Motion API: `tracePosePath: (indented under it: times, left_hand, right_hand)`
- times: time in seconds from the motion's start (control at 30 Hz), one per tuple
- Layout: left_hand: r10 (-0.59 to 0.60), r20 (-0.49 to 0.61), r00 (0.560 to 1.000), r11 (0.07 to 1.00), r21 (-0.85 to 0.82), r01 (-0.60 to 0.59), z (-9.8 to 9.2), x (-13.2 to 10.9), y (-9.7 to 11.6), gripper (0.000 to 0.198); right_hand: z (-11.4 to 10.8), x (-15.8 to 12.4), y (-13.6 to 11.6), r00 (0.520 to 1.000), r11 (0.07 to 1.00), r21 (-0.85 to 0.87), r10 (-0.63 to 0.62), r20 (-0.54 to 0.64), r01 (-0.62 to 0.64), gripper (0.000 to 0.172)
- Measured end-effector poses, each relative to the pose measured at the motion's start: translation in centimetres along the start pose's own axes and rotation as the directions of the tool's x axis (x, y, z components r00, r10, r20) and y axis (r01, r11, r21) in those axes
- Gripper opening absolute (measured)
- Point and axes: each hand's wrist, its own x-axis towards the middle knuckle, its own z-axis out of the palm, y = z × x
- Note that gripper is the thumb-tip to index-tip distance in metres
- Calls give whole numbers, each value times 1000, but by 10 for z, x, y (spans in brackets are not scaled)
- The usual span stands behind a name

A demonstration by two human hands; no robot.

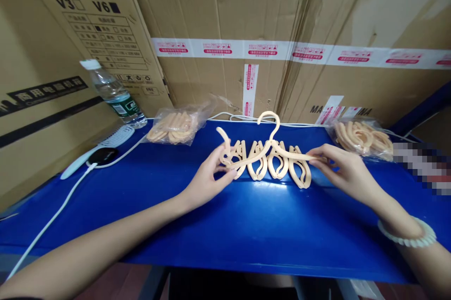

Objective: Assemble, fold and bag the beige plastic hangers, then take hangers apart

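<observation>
A cream-coloured folding clothes hanger (270, 142) is spread between my two hands, its hook pointing up. My left hand (211, 173) pinches its left arm, where a curved end piece sticks up. The tip of its right arm sits between the fingers of my right hand (343, 168). Behind and below it, several folded hangers (258, 166) of the same kind lie in a row on the blue table (268, 229).
Clear bags of folded hangers lie at the left (174, 126) and right (362, 138). A water bottle (118, 96), a pale hairbrush (105, 145) and a black charging puck (102, 155) with a white cable are on the left. Cardboard boxes (225, 13) wall the back.
</observation>
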Motion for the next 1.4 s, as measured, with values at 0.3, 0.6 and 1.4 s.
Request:
tracePosePath:
  times: [0.3, 0.6, 1.4]
  left_hand:
    - [120, 29, 992, 958, 261, -124, 1, -10, 1, 33]
    - [8, -71, 997, 989, 148, 2, 2, -11, 3, 30]
    - [-123, -266, 956, 971, -230, 61, 3, -6, 8, 44]
  right_hand:
    - [10, -2, -11, 981, 980, -50, -191, 39, 193, 28]
    - [13, -11, -16, 981, 825, -553, -184, -69, 116, 35]
    - [32, -6, -18, 903, 697, 661, 425, -70, -277, 29]
